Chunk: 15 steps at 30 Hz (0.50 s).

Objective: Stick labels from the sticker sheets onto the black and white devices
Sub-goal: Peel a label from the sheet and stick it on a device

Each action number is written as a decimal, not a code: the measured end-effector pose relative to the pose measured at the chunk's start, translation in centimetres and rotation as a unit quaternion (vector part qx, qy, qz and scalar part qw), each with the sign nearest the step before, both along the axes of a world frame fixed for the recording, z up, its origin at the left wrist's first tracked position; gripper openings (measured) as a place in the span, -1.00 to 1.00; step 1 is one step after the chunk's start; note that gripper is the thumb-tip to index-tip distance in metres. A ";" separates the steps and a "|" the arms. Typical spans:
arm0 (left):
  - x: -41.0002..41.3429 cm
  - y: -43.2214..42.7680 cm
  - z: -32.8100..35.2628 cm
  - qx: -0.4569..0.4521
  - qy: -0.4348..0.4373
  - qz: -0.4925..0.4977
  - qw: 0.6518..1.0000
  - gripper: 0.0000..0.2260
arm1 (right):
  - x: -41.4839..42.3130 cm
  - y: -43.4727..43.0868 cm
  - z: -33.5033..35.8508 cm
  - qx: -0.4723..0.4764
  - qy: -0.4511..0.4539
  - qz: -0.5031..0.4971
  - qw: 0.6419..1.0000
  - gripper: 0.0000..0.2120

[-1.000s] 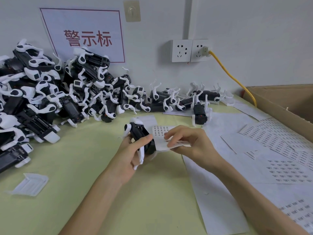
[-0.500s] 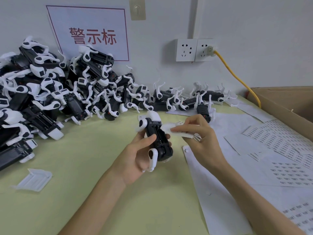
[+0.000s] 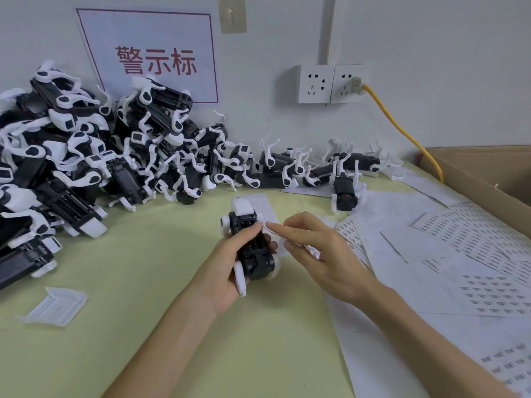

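My left hand (image 3: pixel 227 268) grips a black and white device (image 3: pixel 250 248) just above the yellow-green table, its black underside facing up. My right hand (image 3: pixel 321 254) is beside it on the right. Its index finger and thumb pinch a small white label (image 3: pixel 271 229), whose tip touches the device's upper right edge. A narrow sticker strip (image 3: pixel 265 206) lies on the table behind the device. Larger sticker sheets (image 3: pixel 474 239) with rows of printed labels cover the table on the right.
A big pile of devices (image 3: pixel 86 168) fills the left, and a row of them (image 3: pixel 287 168) runs along the wall. One device (image 3: pixel 344 193) stands apart. A cardboard box (image 3: pixel 488 173) sits at right, a yellow cable (image 3: pixel 402 130) hangs from the socket, and a white plastic tray (image 3: pixel 54 305) lies at left.
My left hand lifted the device and turned it lengthwise, underside up. My right hand left the sticker strip and brought a label to the device's right edge.
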<state>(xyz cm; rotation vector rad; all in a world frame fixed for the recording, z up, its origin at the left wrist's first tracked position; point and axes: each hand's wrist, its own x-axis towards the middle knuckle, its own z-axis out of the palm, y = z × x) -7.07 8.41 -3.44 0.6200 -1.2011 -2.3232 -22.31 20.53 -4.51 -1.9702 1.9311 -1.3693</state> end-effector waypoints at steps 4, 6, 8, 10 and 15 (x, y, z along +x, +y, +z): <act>0.1 0.0 -0.1 0.006 -0.012 0.025 1.000 -0.55 | 0.2 -0.2 -0.4 0.007 0.035 0.031 0.999 -0.55; 0.1 0.0 0.0 0.017 -0.003 0.025 1.000 -0.55 | 0.1 -0.2 -0.5 0.010 0.041 0.044 0.998 -0.54; 0.1 0.1 0.1 0.036 0.003 0.021 0.999 -0.55 | 0.0 -0.2 -0.6 0.011 0.051 0.048 0.997 -0.53; 0.2 0.1 0.3 0.048 -0.003 0.010 0.999 -0.55 | 0.2 -0.2 -0.6 0.016 0.063 0.050 0.997 -0.51; 0.1 -0.1 0.2 0.020 -0.040 0.050 0.998 -0.75 | 0.6 0.1 -0.1 0.008 -0.043 0.060 0.997 -0.55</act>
